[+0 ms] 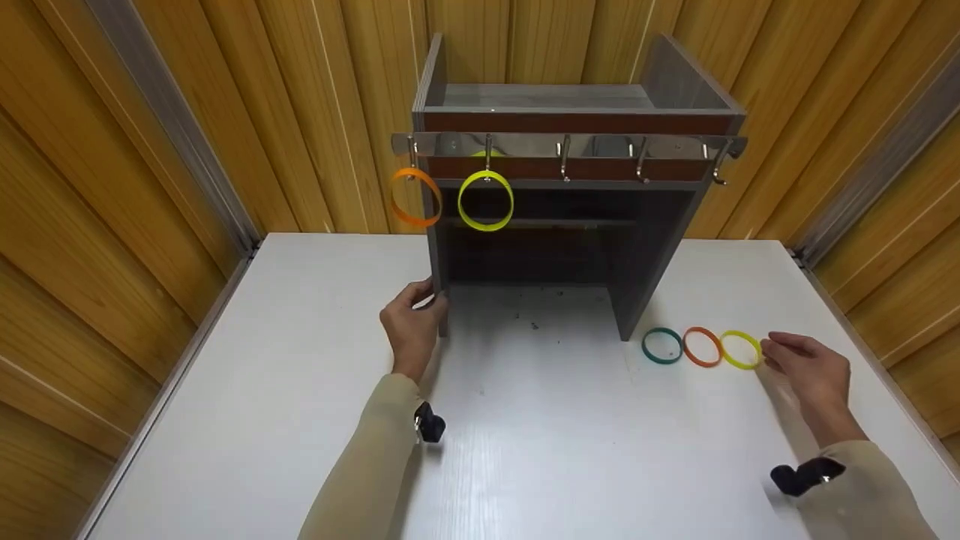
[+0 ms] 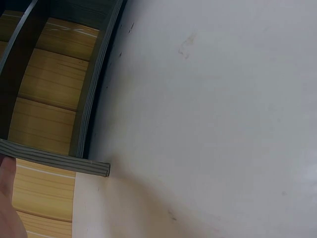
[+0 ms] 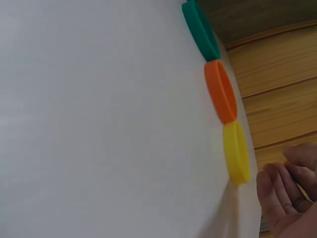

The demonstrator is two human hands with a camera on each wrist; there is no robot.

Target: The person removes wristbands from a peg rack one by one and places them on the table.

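Note:
A grey shelf unit [image 1: 652, 255] stands on the white table, a metal hook rail [image 1: 525, 145] across its front. My left hand [image 1: 411, 326] grips the lower part of its left side panel; only a bit of that hand shows in the left wrist view. An orange ring [image 1: 415, 222] hangs from the leftmost hook and a yellow ring [image 1: 486, 227] from the second. On the table to the right lie a green ring [image 3: 200, 30], another orange ring [image 3: 221, 91] and another yellow ring [image 3: 237, 154] in a row. My right hand [image 1: 814, 371], fingers loosely bent, is beside this yellow ring, holding nothing.
Three further hooks [image 1: 641, 161] on the rail carry no rings. Wood-patterned walls [image 1: 345, 112] close in the table [image 1: 525, 420] at the back and both sides. Small dark specks [image 1: 534, 325] lie beneath the shelf unit.

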